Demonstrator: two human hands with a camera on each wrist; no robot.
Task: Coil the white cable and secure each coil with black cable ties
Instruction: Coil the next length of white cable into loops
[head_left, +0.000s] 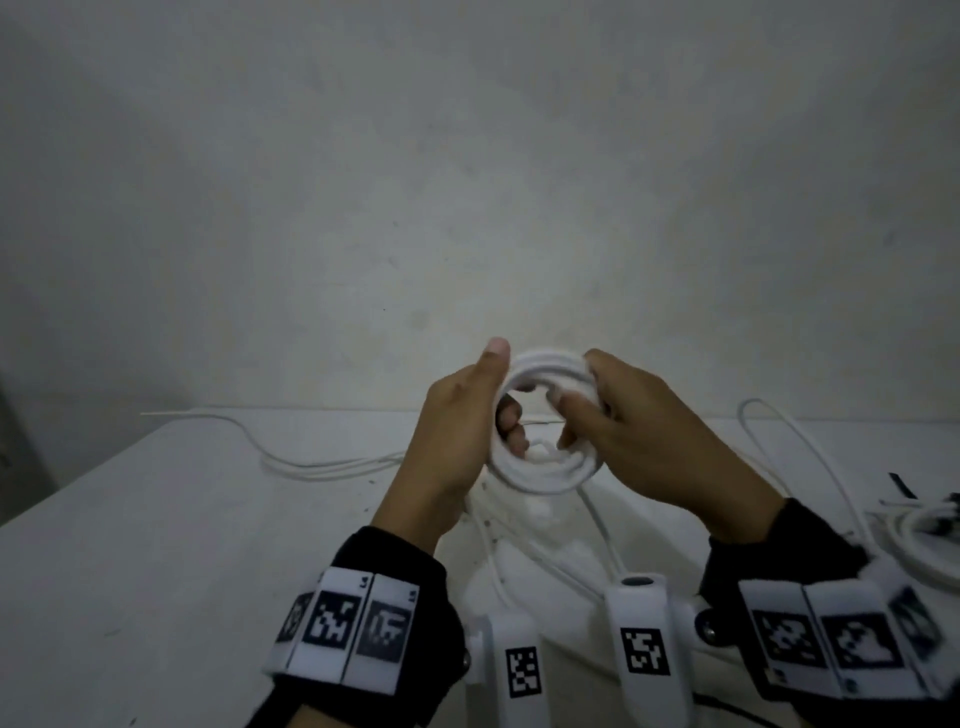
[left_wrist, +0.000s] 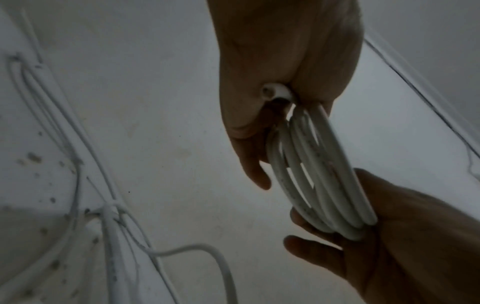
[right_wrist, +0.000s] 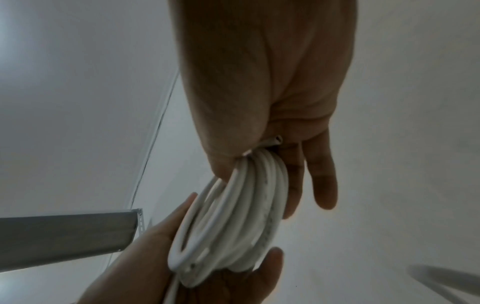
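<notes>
Left hand (head_left: 457, 441) and right hand (head_left: 644, 436) both curled tight around round coil of white plastic cable (head_left: 540, 467), above white surface (head_left: 156, 519).

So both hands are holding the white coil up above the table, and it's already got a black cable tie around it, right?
Not quite. Both the left hand and right hand hold the white coil above the table, but the wrist views show bare white loops with no black tie on it.
</notes>
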